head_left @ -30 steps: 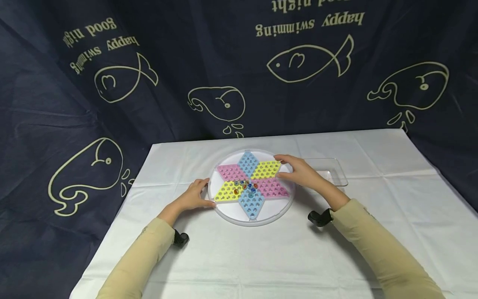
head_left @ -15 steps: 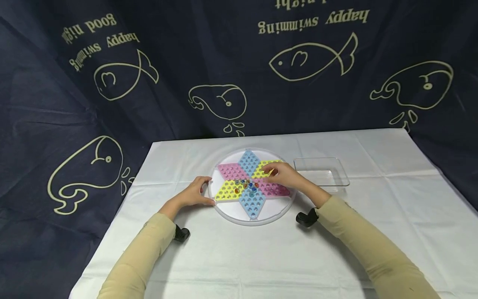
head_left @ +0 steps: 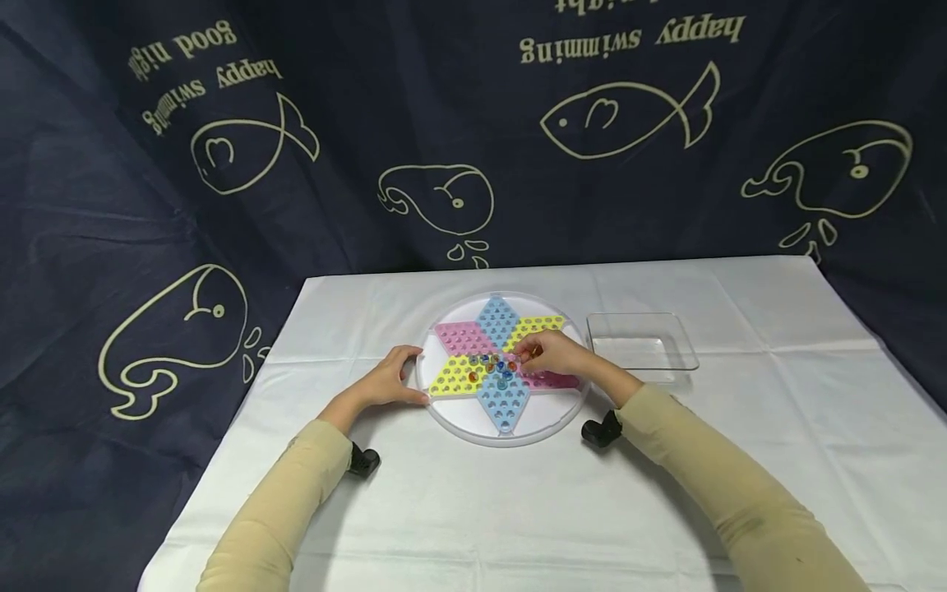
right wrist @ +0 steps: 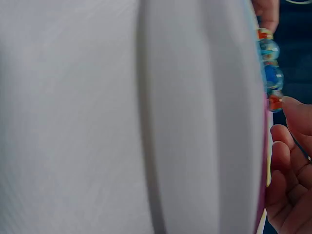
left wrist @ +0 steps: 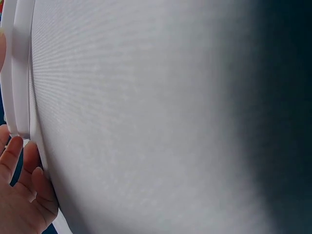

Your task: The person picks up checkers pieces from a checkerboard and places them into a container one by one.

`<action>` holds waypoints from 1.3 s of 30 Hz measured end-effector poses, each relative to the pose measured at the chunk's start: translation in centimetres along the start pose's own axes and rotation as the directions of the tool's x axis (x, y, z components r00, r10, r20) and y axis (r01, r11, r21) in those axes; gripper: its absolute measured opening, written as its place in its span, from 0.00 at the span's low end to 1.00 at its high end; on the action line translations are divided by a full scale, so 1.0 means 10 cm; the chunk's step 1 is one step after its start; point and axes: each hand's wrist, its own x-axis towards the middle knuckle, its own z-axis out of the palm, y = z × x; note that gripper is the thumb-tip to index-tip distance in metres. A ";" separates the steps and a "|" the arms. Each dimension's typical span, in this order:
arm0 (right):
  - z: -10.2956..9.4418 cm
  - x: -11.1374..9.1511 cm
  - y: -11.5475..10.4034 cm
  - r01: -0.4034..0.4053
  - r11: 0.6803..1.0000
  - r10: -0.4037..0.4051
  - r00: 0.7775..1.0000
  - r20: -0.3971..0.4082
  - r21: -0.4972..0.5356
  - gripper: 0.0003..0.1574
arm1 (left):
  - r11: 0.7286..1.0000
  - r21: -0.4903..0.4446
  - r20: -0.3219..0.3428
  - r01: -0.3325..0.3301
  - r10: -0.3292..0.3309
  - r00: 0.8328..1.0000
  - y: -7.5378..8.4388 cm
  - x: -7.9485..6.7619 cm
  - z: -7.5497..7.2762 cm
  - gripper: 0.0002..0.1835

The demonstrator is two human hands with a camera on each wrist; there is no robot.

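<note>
The round white Chinese checkers board (head_left: pixel 543 421) lies on the table, its star of pink, yellow and blue sections clustered with several glass marbles (head_left: pixel 502 384) near the middle. My left hand (head_left: pixel 381 382) touches the board's left rim, thumb and fingers spread apart; the left wrist view catches the fingertips (left wrist: pixel 16 141) at the white rim. Over the board's right half is my right hand (head_left: pixel 555 355), fingers loosely bent. In the right wrist view, a fingertip (right wrist: pixel 291 105) is right at a red-orange marble (right wrist: pixel 275 102) ending a row, with the other fingers bent lower down.
A clear rectangular plastic box (head_left: pixel 651 366) stands just right of the board. White cloth (head_left: pixel 459 510) covers the table, and a dark blue curtain (head_left: pixel 414 82) with fish and whale drawings hangs behind its far edge.
My right hand has left the board's right rim and moved left and slightly nearer, over the yellow section to the central marbles. My left hand stays at the left rim.
</note>
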 end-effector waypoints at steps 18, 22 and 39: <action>0.08 0.15 0.02 0.077 0.994 -0.071 0.994 0.078 -0.082 0.15 | 1.000 0.000 0.000 0.016 -0.016 1.000 -0.02 0.00 -0.03 0.50; 0.08 0.13 0.04 0.083 0.995 -0.079 0.994 0.076 -0.049 0.16 | 1.000 -0.004 0.007 0.017 -0.017 1.000 -0.02 0.01 0.00 0.50; 0.08 0.12 0.07 0.086 0.995 -0.082 0.994 0.067 -0.056 0.12 | 1.000 -0.004 0.009 0.021 -0.021 1.000 -0.01 0.03 0.03 0.51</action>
